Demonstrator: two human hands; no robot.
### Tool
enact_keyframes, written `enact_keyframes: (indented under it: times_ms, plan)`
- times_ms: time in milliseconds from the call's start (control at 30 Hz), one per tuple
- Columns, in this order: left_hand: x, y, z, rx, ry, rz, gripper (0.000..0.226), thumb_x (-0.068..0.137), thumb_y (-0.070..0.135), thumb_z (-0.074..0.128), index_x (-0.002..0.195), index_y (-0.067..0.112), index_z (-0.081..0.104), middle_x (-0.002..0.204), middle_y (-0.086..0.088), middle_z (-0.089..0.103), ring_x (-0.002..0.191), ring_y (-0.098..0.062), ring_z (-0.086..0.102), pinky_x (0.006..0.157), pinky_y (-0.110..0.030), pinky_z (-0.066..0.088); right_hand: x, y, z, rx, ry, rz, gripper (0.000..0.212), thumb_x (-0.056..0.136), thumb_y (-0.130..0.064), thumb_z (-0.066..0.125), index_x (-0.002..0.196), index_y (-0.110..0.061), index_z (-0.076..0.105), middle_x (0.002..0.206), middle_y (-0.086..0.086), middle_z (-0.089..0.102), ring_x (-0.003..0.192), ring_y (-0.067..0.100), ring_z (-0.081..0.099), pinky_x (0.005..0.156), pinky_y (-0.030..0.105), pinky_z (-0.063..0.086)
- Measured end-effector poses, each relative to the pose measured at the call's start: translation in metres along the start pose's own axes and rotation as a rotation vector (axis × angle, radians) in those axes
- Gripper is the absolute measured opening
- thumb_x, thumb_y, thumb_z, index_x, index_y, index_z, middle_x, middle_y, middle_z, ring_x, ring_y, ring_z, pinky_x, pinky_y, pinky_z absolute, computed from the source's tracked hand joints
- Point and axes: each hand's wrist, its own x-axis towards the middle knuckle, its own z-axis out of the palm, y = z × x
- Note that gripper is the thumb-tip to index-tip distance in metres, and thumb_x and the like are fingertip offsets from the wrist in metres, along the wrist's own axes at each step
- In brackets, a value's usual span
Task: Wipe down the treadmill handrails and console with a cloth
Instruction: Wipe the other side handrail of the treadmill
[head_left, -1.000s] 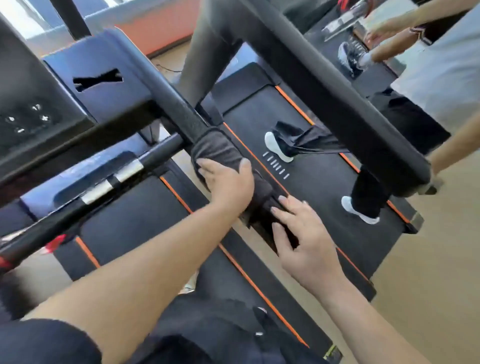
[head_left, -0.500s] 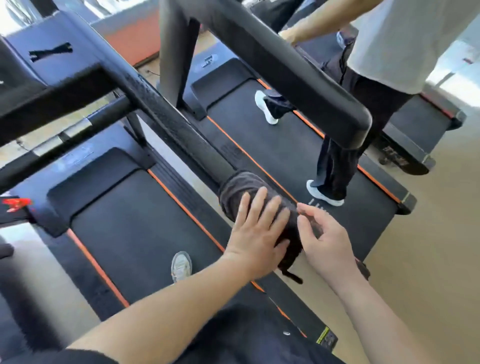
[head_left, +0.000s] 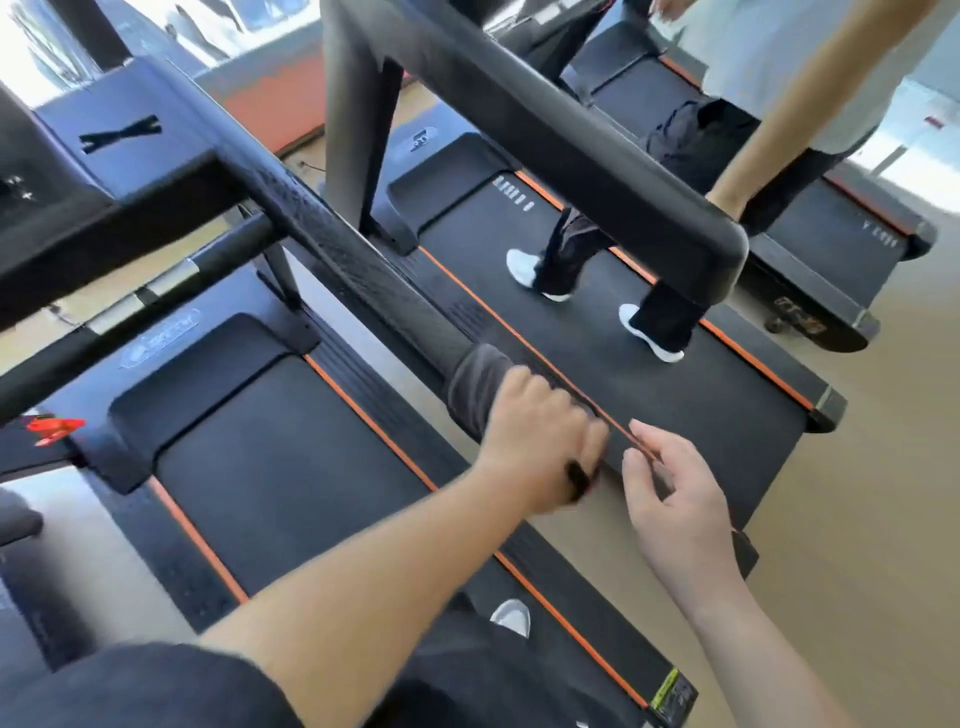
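A dark grey cloth is wrapped around the near end of the treadmill's black right handrail. My left hand is closed over the cloth and the rail end, a loose corner of cloth hanging below my fingers. My right hand hovers just right of the rail end, fingers spread, holding nothing. The console shows at the far left edge, partly cut off. A crossbar with silver grip plates runs below it.
My treadmill's belt with orange trim lies below. On the neighbouring treadmill a person in dark trousers and white shoes stands behind its thick black handrail. Tan floor lies to the right.
The cloth and my left hand slid down the handrail toward its near end. My left hand closed from flat to gripping. My right hand came off the cloth and now hovers beside it.
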Motion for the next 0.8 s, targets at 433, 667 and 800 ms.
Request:
enact_keyframes:
  times_ms: [433,667,800]
  plan:
    - [-0.003,-0.235,-0.004,-0.236,0.226,0.142,0.049,0.104,0.058,0.037,0.13,0.03,0.068,0.127,0.008,0.07,0.128,-0.022,0.057,0.124,-0.048,0.022,0.089,-0.103,0.123,-0.072,-0.042,-0.11,0.024,0.098,-0.014,0.06,0.118,-0.018,0.07,0.116,-0.009,0.068,0.111,0.006,0.062,0.1,0.032,0.05]
    - [0.043,-0.351,-0.053,-0.197,-0.098,-0.29,0.088,0.091,0.084,0.005,0.107,0.037,0.078,0.123,0.016,0.071,0.135,-0.021,0.049,0.126,-0.05,0.006,0.108,-0.14,0.167,-0.152,-0.039,-0.121,0.024,0.097,-0.012,0.06,0.118,-0.016,0.07,0.117,-0.01,0.067,0.116,-0.007,0.054,0.095,0.0,0.032]
    - [0.033,-0.265,-0.049,-0.025,-0.204,-0.206,0.09,0.082,0.091,0.019,0.101,0.027,0.079,0.106,0.002,0.074,0.116,-0.028,0.059,0.121,-0.053,0.018,0.103,-0.139,0.157,-0.152,0.028,-0.035,0.025,0.097,-0.013,0.06,0.119,-0.017,0.07,0.113,-0.02,0.064,0.111,-0.014,0.053,0.094,0.0,0.033]
